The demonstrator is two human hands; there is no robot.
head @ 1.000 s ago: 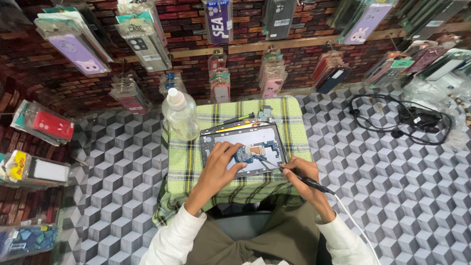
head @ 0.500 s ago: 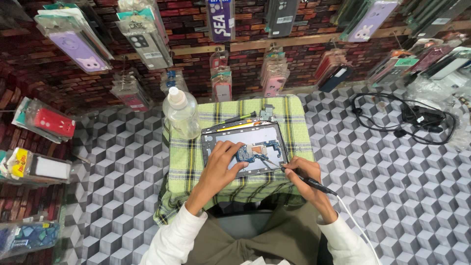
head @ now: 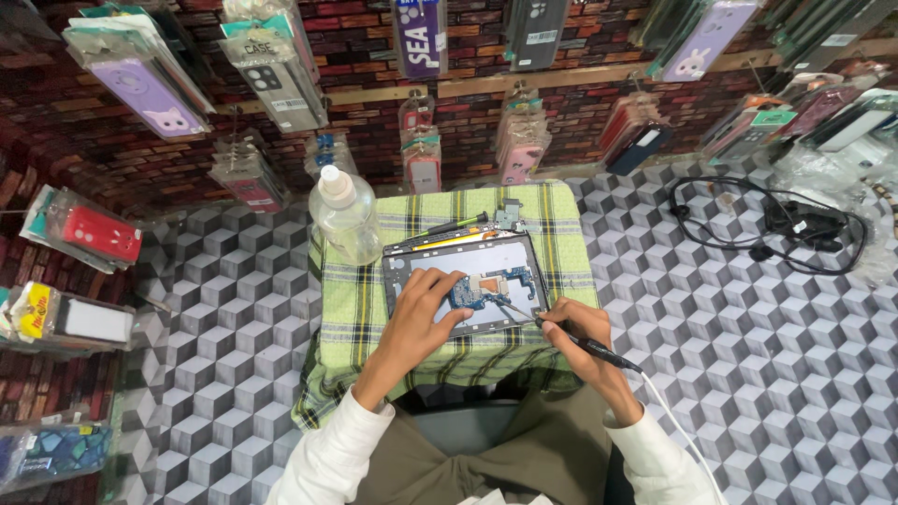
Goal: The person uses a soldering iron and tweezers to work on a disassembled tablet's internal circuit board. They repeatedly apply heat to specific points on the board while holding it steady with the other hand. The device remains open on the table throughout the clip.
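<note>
An opened tablet (head: 465,281) lies flat on a small stand covered with a green checked cloth (head: 355,309). Its inner circuit board (head: 482,290) shows in the middle. My left hand (head: 421,313) rests on the tablet's left part, fingers spread, pressing it down. My right hand (head: 580,341) grips a black pen-shaped tool (head: 585,344) with a white cable; its thin tip touches the board near the tablet's lower right.
A clear plastic bottle (head: 344,213) stands at the cloth's back left. A screwdriver (head: 458,223) and small parts lie behind the tablet. Black cables and a charger (head: 795,224) lie on the patterned floor at right. Packaged phone cases (head: 271,65) hang on the brick wall.
The tool tip has shifted slightly over the board. My left hand stays pressed on the tablet.
</note>
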